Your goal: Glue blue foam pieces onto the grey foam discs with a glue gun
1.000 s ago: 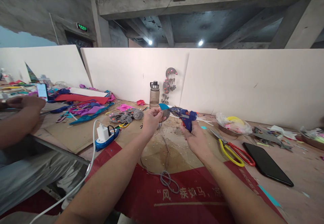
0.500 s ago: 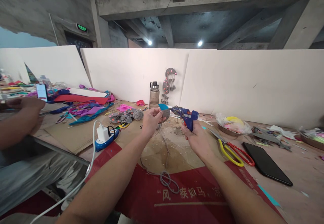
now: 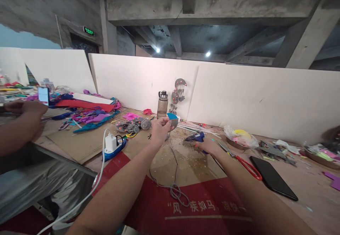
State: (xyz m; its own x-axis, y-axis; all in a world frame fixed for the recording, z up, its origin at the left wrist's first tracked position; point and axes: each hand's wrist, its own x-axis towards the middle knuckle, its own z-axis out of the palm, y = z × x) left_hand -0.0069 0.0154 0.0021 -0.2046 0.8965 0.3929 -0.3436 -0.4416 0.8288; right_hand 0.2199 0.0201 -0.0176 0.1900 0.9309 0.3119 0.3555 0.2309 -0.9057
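Over the brown card (image 3: 195, 166), the left hand (image 3: 159, 129) pinches a curved, rough-looking grey piece (image 3: 174, 123) by a flat blue bit (image 3: 172, 116). Further right, the right hand (image 3: 209, 145) curls its fingers around a glue gun (image 3: 197, 136).

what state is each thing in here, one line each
grey piece: held in left hand
glue gun: in right hand, nozzle pointing left
grey cord: loosely looped
bottle: upright, capped
scissors: partly hidden by forearm, opening unclear
black phone: flat, screen dark
white charger: plugged in
left-side phone: screen lit
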